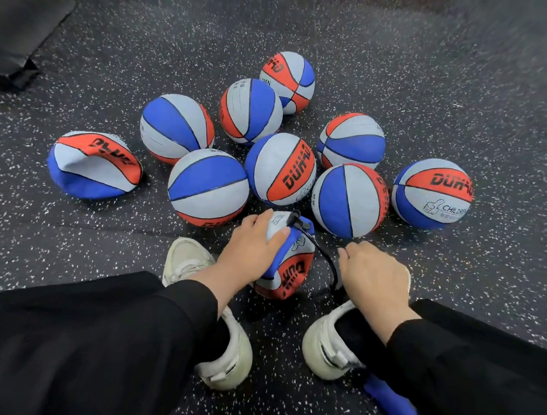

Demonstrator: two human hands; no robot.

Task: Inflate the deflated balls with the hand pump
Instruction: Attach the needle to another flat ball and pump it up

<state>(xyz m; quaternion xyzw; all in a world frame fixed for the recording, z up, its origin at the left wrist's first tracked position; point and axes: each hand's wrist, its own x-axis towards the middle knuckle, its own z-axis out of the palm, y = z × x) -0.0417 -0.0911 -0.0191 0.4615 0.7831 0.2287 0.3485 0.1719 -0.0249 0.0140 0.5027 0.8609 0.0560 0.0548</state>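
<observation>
A limp red, white and blue ball [290, 267] stands on the floor between my shoes. My left hand [256, 238] grips its top. A black hose [324, 254] runs from a connector on top of this ball down under my right hand [375, 274]. That hand is closed, palm down, over the pump handle, which it almost entirely hides; the pump body is out of sight. A second collapsed ball [95, 165] lies at the left. Several round, full balls [208, 187] of the same colours cluster beyond my hands.
The floor is dark speckled rubber [439, 73]. A black padded mat [17, 39] lies at the far left. My white shoes [222, 344] flank the held ball. Something blue [393, 410] pokes out under my right leg. Black sleeves and trousers fill the bottom of the view.
</observation>
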